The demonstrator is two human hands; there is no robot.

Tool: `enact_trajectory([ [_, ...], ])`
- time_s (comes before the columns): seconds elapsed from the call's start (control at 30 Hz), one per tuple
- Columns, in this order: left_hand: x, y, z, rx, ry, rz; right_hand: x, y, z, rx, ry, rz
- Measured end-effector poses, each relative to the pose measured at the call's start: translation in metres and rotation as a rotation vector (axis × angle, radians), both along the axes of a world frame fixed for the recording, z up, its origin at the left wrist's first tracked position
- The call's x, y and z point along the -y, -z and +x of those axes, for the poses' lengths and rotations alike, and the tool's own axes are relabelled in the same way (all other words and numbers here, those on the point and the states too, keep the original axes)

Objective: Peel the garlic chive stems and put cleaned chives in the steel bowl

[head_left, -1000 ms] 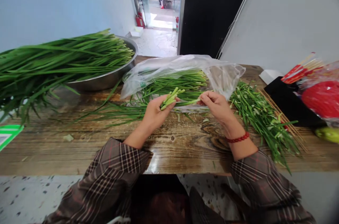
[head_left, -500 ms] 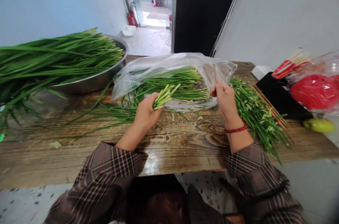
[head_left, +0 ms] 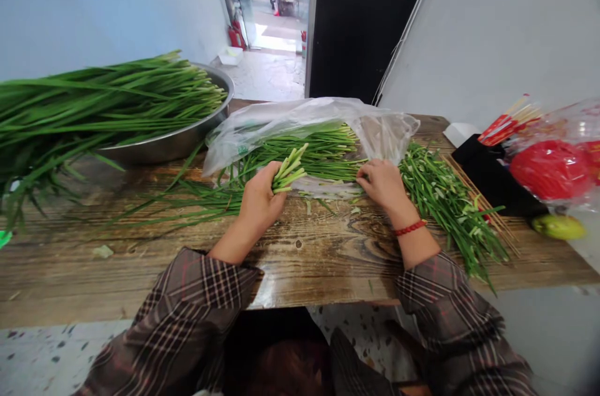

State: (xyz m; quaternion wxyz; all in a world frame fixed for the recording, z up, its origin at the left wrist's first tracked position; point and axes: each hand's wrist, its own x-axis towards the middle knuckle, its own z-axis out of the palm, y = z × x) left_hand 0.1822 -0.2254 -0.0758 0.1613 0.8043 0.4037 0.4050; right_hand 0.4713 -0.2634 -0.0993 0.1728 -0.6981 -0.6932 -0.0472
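Note:
My left hand (head_left: 260, 197) is wrapped round a small bunch of green stalks (head_left: 291, 170), their pale cut ends pointing up and right. The long leaves of this bunch trail left over the wooden table. At the right end of a pile of stalks (head_left: 328, 149), my right hand (head_left: 382, 183) has its fingers bent close to the stalk ends; whether it pinches any is hidden. A clear plastic bag (head_left: 300, 113) lies under and partly over that pile.
A metal basin (head_left: 175, 145) heaped with long green leaves (head_left: 94, 102) stands at the left. Right of my right hand lie loose trimmed greens (head_left: 440, 196), thin sticks, a black box (head_left: 497, 187) and a red bundle in plastic (head_left: 550, 168). The wooden table's (head_left: 300, 283) front edge is near me.
My right hand has moved left and slightly down, from the bag's right side to the stalk ends. The bunch in my left hand points a little more upward.

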Motion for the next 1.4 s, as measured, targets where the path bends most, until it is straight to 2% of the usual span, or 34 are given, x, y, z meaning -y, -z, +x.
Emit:
enact_trajectory([
  [0.07, 0.001, -0.002, 0.001, 0.028, -0.009, -0.021, 0.001, -0.004, -0.004, -0.209, -0.077, 0.054],
  [0.13, 0.003, -0.005, 0.001, 0.068, -0.024, -0.043, 0.002, -0.008, -0.008, -0.513, -0.151, 0.11],
  [0.2, 0.005, -0.006, 0.002, 0.111, -0.042, -0.051, 0.004, -0.013, -0.014, -0.784, -0.223, 0.106],
  [0.27, 0.006, -0.007, 0.002, 0.144, -0.083, -0.047, 0.006, -0.017, -0.019, -0.915, -0.293, 0.054],
  [0.37, 0.007, -0.007, 0.001, 0.165, -0.152, -0.052, 0.008, -0.02, -0.026, -0.914, -0.328, 0.016],
  [0.43, 0.007, -0.007, 0.002, 0.168, -0.139, -0.074, 0.01, -0.022, -0.03, -0.91, -0.331, 0.025],
  [0.57, 0.007, -0.009, 0.006, 0.164, 0.026, -0.139, 0.016, -0.029, -0.039, -0.891, -0.382, 0.054],
  [0.7, 0.01, -0.009, 0.01, 0.048, 0.207, -0.238, 0.019, -0.032, -0.047, -0.825, -0.422, 0.074],
  [0.83, 0.01, -0.005, 0.012, -0.029, 0.295, -0.279, 0.018, -0.029, -0.053, -0.829, -0.414, 0.097],
  [1.03, 0.008, 0.0, 0.013, -0.052, 0.269, -0.249, 0.017, -0.02, -0.068, -0.878, -0.389, 0.111],
  [1.17, 0.008, -0.001, 0.012, -0.081, 0.253, -0.257, 0.018, -0.02, -0.071, -0.801, -0.414, 0.142],
  [1.3, 0.007, -0.001, 0.01, -0.091, 0.218, -0.237, 0.019, -0.028, -0.051, -0.649, -0.343, 0.273],
  [1.4, 0.006, 0.0, 0.009, -0.082, 0.221, -0.224, 0.021, -0.035, -0.029, -0.623, -0.317, 0.233],
])
